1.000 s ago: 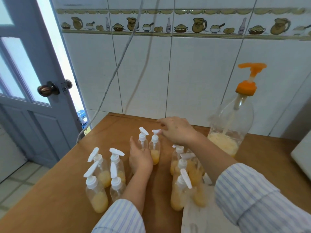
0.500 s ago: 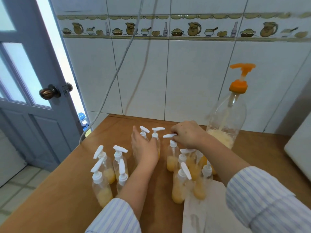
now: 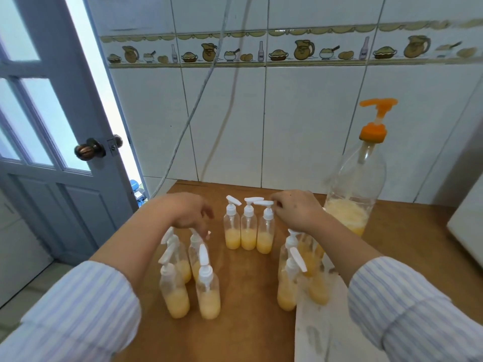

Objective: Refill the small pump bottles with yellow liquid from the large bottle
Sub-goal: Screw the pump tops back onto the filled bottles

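Head view: the centre row now counts three small pump bottles, the third bottle (image 3: 264, 232) having been brought over from the right-hand cluster (image 3: 295, 278) within the last second and set just beside the other two (image 3: 240, 228). The right hand (image 3: 296, 212) has followed it and pinches the tip of its white pump nozzle (image 3: 264, 203) between curled fingers. The left hand (image 3: 189, 214), which stood edge-on beside the row half a second ago, has swung left and now hangs with loosely curled, released fingers over the left cluster (image 3: 189, 278), grasping nothing. Judged from this, filled bottles are being lined up, and the refilling itself appears largely done. The small bottles are clear, cylindrical plastic, each roughly a third to half full of opaque pale-yellow liquid. The large bottle (image 3: 352, 189), clear plastic with an orange pump (image 3: 375, 121), stands at rear right holding a frothy yellow remnant. All rest on a smooth brown wooden table (image 3: 248, 335); glossy white tiles back the scene.
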